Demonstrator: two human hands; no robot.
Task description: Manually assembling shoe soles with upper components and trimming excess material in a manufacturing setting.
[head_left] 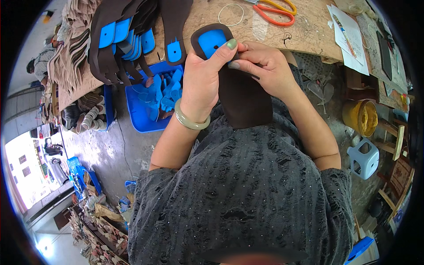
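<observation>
Bench: wood-topped bench (pixel 304 31) runs across the top of view; its front edge bends down-left w/ the lens. All places below given rel. to this bench.
Dark strap stack: pile of dark brown straps (pixel 119 26) w/ blue patches on the bench's left part, ends hanging over the front edge.
Blue tray: blue plastic tray (pixel 134 112) below the bench's front edge, left side, holding loose blue cut pieces (pixel 165 92); tray rim just beside the left forearm.
Strap in hand: dark brown strap (pixel 243 99) w/ a blue patch (pixel 211 42) at its rounded top end; top end lies over the bench's front edge at centre, rest hangs down toward the lap.
L hand: left hand (pixel 203 75) closed on the strap's left edge, thumb pressed on the blue patch; pale bangle (pixel 190 120) on the wrist.
R hand: right hand (pixel 265 66) pinching the strap's right edge, fingertips touching the left thumb.
Scissors: orange-handled scissors (pixel 276 11) on the bench, back from the edge, well apart from both hands.
Papers: white sheets (pixel 349 37) at the bench's right end, overhanging the edge.
Room: bare bench top between hands and scissors; floor open below the bench's left part, right side crowded by a yellow bucket (pixel 361 117) and pale stool (pixel 364 157).
</observation>
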